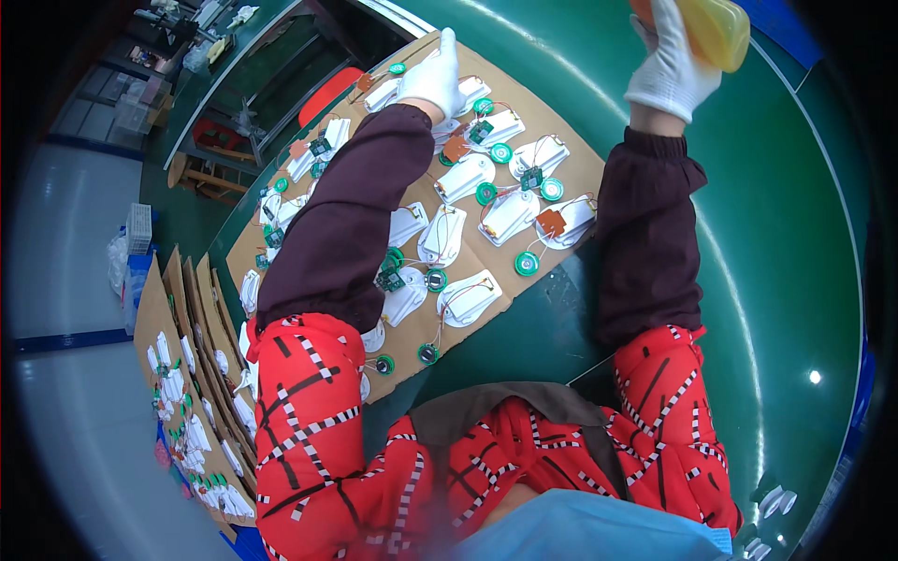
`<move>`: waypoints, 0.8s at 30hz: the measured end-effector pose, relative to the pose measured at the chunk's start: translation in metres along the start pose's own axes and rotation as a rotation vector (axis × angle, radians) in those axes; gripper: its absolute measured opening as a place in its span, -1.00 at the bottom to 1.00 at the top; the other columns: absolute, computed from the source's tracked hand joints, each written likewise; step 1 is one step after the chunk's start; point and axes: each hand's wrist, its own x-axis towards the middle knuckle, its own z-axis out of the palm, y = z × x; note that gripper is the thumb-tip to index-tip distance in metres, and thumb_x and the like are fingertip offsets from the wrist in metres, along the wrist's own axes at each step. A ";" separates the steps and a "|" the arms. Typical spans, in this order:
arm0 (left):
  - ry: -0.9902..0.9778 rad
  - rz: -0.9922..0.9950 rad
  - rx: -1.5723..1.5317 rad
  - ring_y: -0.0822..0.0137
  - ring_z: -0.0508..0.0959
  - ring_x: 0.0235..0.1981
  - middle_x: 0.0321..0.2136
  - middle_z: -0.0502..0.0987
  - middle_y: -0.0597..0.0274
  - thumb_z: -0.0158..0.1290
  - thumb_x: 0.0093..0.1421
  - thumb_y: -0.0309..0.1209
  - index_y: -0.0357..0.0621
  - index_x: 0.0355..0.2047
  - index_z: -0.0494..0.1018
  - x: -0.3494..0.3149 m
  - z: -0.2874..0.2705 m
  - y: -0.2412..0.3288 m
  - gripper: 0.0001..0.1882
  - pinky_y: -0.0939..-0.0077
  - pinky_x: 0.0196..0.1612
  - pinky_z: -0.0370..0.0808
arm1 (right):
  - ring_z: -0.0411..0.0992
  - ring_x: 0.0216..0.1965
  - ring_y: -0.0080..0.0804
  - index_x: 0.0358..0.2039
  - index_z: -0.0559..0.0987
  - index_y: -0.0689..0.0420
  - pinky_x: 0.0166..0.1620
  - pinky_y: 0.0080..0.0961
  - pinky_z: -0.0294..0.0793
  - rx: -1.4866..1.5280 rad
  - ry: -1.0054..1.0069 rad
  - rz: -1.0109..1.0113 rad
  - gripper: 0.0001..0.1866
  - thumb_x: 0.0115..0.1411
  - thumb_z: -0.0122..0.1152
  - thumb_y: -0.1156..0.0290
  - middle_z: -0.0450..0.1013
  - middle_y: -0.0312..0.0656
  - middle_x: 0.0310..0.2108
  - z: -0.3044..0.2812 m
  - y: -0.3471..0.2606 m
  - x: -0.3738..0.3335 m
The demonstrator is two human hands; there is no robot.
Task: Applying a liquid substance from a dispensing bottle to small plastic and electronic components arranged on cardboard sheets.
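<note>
My left hand point(434, 84), in a white glove, reaches over the far corner of a cardboard sheet point(493, 264). One finger points straight out toward the sheet's edge; the others are partly hidden, and nothing shows in them. Under and around it lie white plastic housings point(468, 297) with thin wires, small green circuit boards point(531, 178) and round green-rimmed parts point(527, 264). At the upper right my gloved right hand point(672, 75) is closed around a yellowish translucent bottle point(716, 35), cut off by the picture's top edge. It is held up beyond the sheet's right side.
The cardboard lies on a green tabletop point(748, 206). More cardboard sheets point(168, 309) bearing similar housings lean in layers at the left. A red stool seat point(329, 93) shows past the far left edge. Small white pieces point(773, 502) lie at the lower right.
</note>
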 end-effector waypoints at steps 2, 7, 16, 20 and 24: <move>-0.116 0.095 -0.131 0.05 0.54 -0.22 -0.30 0.55 -0.06 0.14 -0.12 -0.30 -0.22 0.26 -0.13 0.000 -0.007 0.002 -0.02 0.39 -0.10 0.44 | 0.45 -0.27 -0.49 -0.08 0.45 0.16 -0.28 -0.57 0.50 -0.001 0.046 0.043 -0.55 0.00 0.35 0.41 0.45 -0.29 -0.22 -0.008 -0.009 0.007; -0.225 0.047 -0.289 0.12 0.48 -0.07 -0.14 0.49 -0.04 0.05 0.00 -0.20 -0.26 0.13 0.20 0.018 -0.014 -0.014 -0.31 0.46 -0.01 0.35 | 0.45 -0.30 -0.52 -0.10 0.47 0.15 -0.32 -0.58 0.48 0.033 0.022 0.083 -0.60 0.02 0.32 0.42 0.46 -0.30 -0.24 -0.011 -0.006 0.012; 0.026 -0.192 -0.261 0.13 0.49 -0.11 -0.18 0.50 -0.05 -0.07 0.05 -0.29 -0.19 -0.13 0.46 0.049 -0.013 -0.025 -0.61 0.40 -0.05 0.38 | 0.45 -0.35 -0.58 -0.17 0.50 0.13 -0.36 -0.66 0.42 0.067 -0.037 0.089 -0.69 0.06 0.27 0.37 0.48 -0.32 -0.28 0.000 -0.025 0.002; -0.086 -0.214 0.097 0.09 0.52 -0.16 -0.21 0.52 -0.02 -0.03 0.06 -0.25 -0.16 -0.19 0.50 0.068 0.016 -0.039 -0.64 0.34 -0.09 0.42 | 0.45 -0.34 -0.57 -0.16 0.49 0.12 -0.37 -0.67 0.43 0.078 -0.048 0.115 -0.69 0.06 0.27 0.39 0.48 -0.31 -0.28 0.003 -0.024 0.000; -0.075 -0.089 0.201 0.08 0.57 -0.28 -0.36 0.56 0.00 0.06 0.05 -0.29 -0.16 -0.32 0.56 0.063 0.020 -0.028 -0.75 0.30 -0.22 0.49 | 0.46 -0.35 -0.57 -0.16 0.49 0.13 -0.39 -0.68 0.43 0.091 -0.075 0.094 -0.69 0.06 0.27 0.39 0.49 -0.30 -0.28 0.005 -0.021 -0.004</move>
